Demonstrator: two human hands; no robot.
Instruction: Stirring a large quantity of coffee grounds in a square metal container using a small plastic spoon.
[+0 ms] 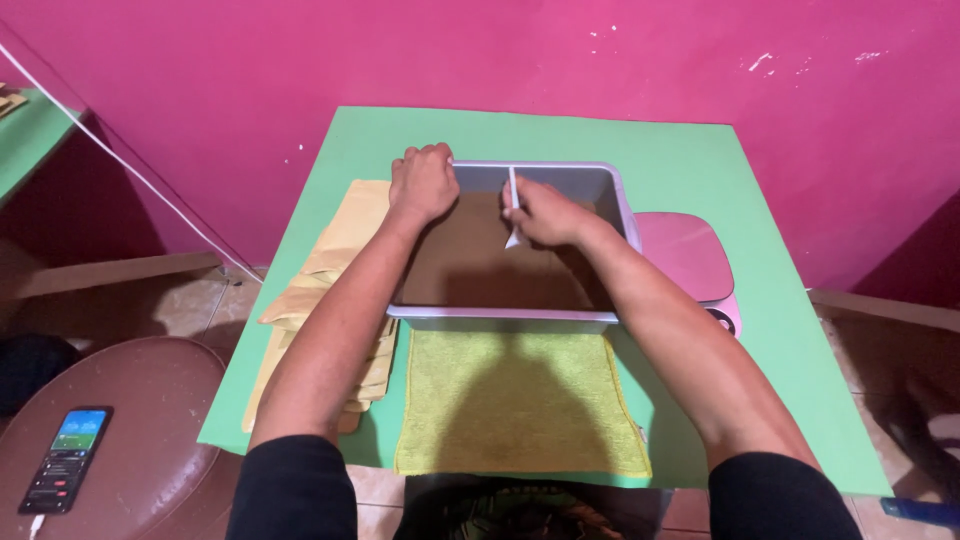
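Steadying the grey rectangular pan (600, 190) at its far left corner is done by the left hand (422, 183), fingers curled over the rim. A thin white scraper (513, 205) is pinched in the right hand (545, 212) over the brown filling (470, 265). The pan rests on the green tabletop (760, 290). The levelling step appears in hand; an even, flat stroke is called for next

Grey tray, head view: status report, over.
Left hand grips the far-left corner of the grey tray. Right hand holds a white scraper inside it, over brown filling. Nothing obstructs the tray.
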